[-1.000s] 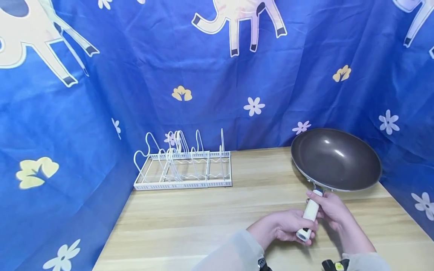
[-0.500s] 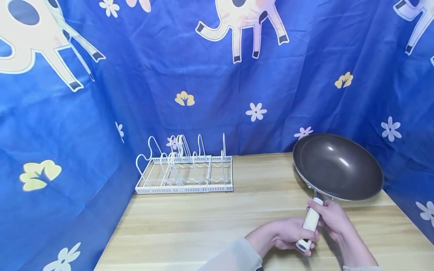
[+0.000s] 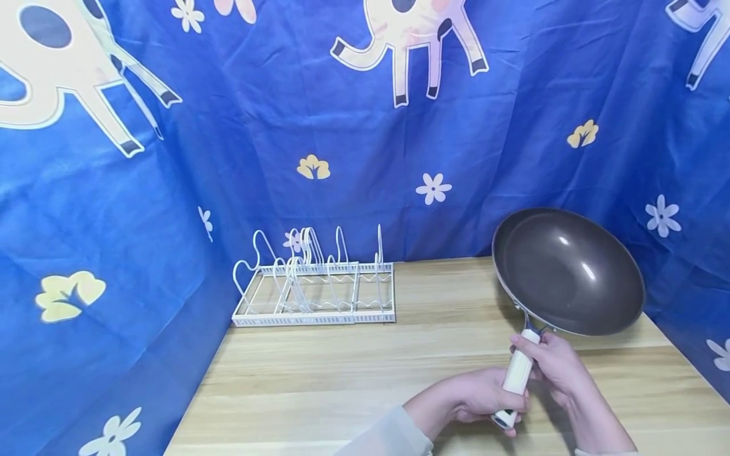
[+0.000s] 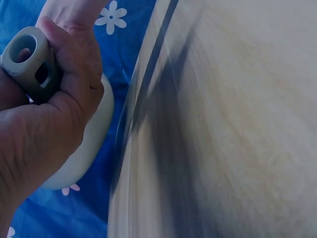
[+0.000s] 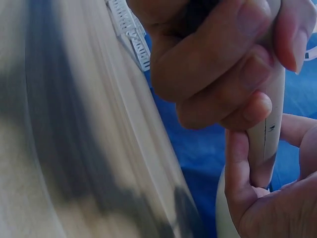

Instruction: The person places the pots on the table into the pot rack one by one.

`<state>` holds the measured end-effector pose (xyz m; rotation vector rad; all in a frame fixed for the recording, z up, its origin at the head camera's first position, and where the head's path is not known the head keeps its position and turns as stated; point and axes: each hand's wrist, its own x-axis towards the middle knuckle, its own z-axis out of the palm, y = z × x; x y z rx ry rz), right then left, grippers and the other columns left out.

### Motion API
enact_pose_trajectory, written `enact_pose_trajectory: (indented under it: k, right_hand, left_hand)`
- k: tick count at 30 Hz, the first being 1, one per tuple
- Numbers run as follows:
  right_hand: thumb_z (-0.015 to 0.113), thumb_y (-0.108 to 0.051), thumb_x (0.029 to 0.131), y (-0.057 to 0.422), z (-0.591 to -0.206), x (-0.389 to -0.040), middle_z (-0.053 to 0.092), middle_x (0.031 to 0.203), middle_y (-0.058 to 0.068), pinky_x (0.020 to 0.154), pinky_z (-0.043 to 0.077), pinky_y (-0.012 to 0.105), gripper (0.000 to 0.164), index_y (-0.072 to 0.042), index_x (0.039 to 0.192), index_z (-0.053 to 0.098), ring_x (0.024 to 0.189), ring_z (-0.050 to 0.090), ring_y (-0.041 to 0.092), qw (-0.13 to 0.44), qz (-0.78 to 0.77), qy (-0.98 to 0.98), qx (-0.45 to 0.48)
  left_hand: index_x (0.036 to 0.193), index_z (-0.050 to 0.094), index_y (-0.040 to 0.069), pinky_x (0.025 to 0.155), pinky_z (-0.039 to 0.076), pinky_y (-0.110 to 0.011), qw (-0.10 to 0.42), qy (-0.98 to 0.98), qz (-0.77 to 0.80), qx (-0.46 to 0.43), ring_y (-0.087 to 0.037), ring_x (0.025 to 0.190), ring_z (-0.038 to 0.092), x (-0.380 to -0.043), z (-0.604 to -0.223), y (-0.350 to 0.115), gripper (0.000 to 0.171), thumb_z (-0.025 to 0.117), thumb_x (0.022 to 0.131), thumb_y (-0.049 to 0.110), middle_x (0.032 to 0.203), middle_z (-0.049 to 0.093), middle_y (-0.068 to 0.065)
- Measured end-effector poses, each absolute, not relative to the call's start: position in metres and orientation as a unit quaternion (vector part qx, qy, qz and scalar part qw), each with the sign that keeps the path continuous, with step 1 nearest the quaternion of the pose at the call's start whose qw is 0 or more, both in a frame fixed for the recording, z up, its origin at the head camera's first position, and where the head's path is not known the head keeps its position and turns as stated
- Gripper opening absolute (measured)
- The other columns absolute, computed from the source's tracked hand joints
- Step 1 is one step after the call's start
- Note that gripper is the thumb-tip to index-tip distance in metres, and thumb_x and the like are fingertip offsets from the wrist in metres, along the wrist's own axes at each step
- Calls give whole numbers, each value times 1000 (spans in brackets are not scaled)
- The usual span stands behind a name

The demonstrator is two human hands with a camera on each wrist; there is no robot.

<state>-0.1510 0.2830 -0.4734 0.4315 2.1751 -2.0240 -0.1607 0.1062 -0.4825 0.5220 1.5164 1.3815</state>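
Note:
A large wok [image 3: 570, 272] with a dark inside is held over the right of the table, tilted with its far side raised. Its white handle [image 3: 518, 373] slants down toward me. My left hand [image 3: 476, 394] grips the handle's lower end, fingers curled beneath and thumb on top. Nearer the pan, my right hand [image 3: 556, 367] holds the same handle, thumb along its upper side. In the left wrist view the hollow handle end [image 4: 34, 74] pokes out of my left fist. The right wrist view has the wok's pale outside [image 5: 225, 210] partly hidden behind my right hand.
A white wire rack [image 3: 313, 316] with upright loops stands at the back left of the wooden table [image 3: 319, 380]. Blue patterned curtains [image 3: 353, 139] close in the back and both sides, with the wok close to the right one.
The wok's far rim has risen and the handle end has dipped slightly toward me and left. Both hands keep their hold. The head view has shifted a little.

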Motion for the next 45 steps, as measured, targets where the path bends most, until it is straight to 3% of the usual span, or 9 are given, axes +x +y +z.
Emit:
enact_pose_trajectory:
  k: [9, 16, 21, 24, 28, 36, 45]
  right_hand:
    - [66, -34, 97, 269, -469, -150, 65, 90, -5, 64, 53, 24, 54, 2, 125, 38, 74, 58, 8, 73, -668, 729, 134]
    - [64, -24, 98, 254, -466, -148, 65, 89, -4, 68, 54, 26, 48, 4, 126, 36, 78, 61, 10, 74, -686, 716, 110]
    - [63, -18, 97, 245, -466, -146, 65, 91, -1, 71, 55, 28, 50, 7, 129, 34, 81, 62, 12, 80, -686, 716, 102]
    - [62, -17, 96, 240, -465, -146, 65, 95, 2, 74, 55, 30, 52, 8, 132, 33, 85, 62, 15, 85, -684, 718, 97]
    - [63, -16, 96, 234, -462, -145, 64, 99, 4, 80, 55, 30, 57, 9, 136, 30, 90, 61, 17, 88, -686, 718, 83]
    - [62, -13, 95, 219, -452, -145, 68, 95, 1, 84, 57, 30, 56, 8, 135, 29, 89, 66, 15, 92, -709, 698, 47]
    - [63, -10, 95, 198, -445, -145, 70, 89, -5, 78, 58, 31, 47, 4, 128, 33, 83, 68, 12, 90, -733, 675, 17]
  left_hand:
    - [108, 50, 6, 54, 55, -21, 448, 659, 554, 242, -10, 62, 54, -149, -476, 90, 25, 56, 86, -3, 75, 51, 3]
    - [105, 51, 6, 52, 56, -22, 409, 688, 553, 233, -11, 58, 56, -138, -471, 78, 22, 57, 86, -3, 78, 52, 4]
    - [120, 49, 9, 53, 58, -25, 389, 697, 553, 238, -10, 60, 55, -131, -469, 70, 41, 57, 82, -5, 87, 49, 5]
    - [118, 50, 8, 52, 58, -26, 375, 704, 555, 235, -9, 60, 54, -126, -470, 66, 39, 57, 82, -5, 89, 49, 5]
    - [103, 51, 7, 51, 58, -27, 354, 717, 561, 213, -10, 59, 55, -120, -470, 62, 26, 60, 82, -3, 87, 50, 4]
    - [108, 52, 9, 51, 58, -27, 317, 748, 544, 209, -10, 64, 58, -116, -465, 43, 30, 63, 82, 0, 89, 52, 2]
    - [110, 55, 12, 59, 53, -20, 249, 797, 505, 221, -3, 70, 56, -111, -456, 20, 32, 67, 81, 6, 88, 55, 7]
